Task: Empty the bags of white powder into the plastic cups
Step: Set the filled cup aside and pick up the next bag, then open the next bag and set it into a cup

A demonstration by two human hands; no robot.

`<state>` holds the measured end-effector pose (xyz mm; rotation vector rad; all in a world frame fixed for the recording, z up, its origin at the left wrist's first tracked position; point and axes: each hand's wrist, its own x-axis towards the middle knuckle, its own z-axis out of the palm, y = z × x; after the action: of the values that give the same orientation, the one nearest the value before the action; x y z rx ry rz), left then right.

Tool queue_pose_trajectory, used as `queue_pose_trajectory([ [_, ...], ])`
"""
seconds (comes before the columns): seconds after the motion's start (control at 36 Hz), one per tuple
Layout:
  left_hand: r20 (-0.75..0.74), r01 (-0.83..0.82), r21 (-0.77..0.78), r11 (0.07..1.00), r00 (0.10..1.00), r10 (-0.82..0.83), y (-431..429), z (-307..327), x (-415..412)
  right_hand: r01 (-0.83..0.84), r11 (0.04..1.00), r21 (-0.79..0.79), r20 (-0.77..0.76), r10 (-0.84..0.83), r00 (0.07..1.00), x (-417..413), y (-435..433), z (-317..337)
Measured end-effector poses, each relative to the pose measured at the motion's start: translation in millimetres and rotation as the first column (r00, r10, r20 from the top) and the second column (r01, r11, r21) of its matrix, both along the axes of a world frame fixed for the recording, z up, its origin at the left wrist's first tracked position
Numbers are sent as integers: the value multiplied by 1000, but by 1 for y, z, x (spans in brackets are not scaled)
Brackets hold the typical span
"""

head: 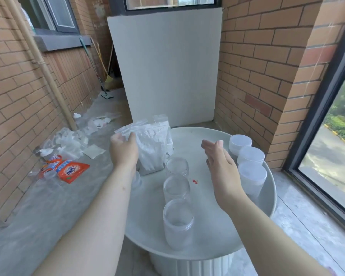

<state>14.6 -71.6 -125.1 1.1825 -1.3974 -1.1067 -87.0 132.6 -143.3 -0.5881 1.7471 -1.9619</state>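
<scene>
Bags of white powder [154, 136], clear zip-top plastic ones, stand upright together on the far left part of the round white table [268, 208], one behind the other. My left hand [124, 154] grasps the front bag [150, 158] at its upper left side, fingers curled onto the crinkled plastic just below the zip edge. My right hand [219, 164] is released: fingers straight and together, palm turned leftward, held above the middle of the table with nothing in it, well apart from the bags.

Three clear open plastic cups [176, 189] stand in a row that runs from just beside the front bag toward me. A fourth clear cup [137, 181] is partly hidden under my left wrist. Along the table's right rim, three frosted white plastic containers [251, 156] stand close together in a line. A small red smear [195, 181] lies on the tabletop between the cup row and my right wrist.

On the plastic-sheeted floor to the left lies an orange detergent packet [73, 170] among crumpled clear wrappers [72, 140]. A white board [165, 66] leans upright against the brick wall behind the table.
</scene>
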Motion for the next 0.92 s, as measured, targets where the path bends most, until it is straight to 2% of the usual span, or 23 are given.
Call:
queue_pose_trajectory([
  [0.17,213,9,-115,993,977,16,-3,23,-22,24,1000,-18,-99,-25,995,-9,15,19],
  [0.28,202,133,-222,966,975,-87,6,39,-32,40,999,-29,-166,-45,985,-7,26,34],
  [0.42,171,291,-411,864,956,-240,38,78,-41,90,996,-28,-353,-94,931,-5,40,53],
  [0.47,134,358,-412,838,934,-332,51,92,-43,135,991,-23,-477,-130,869,-4,46,60],
  [0.56,93,444,-417,793,889,-449,76,110,-44,223,972,-70,-653,-214,727,-4,57,67],
  [0.69,19,596,-334,730,779,-627,108,121,-47,309,946,-103,-790,-266,553,-4,81,81],
  [0.81,18,687,-235,688,710,-704,123,113,-50,379,925,-39,-829,-242,505,-5,97,87],
  [0.92,52,712,-137,688,699,-713,135,98,-50,400,916,21,-837,-203,509,-3,105,79],
])
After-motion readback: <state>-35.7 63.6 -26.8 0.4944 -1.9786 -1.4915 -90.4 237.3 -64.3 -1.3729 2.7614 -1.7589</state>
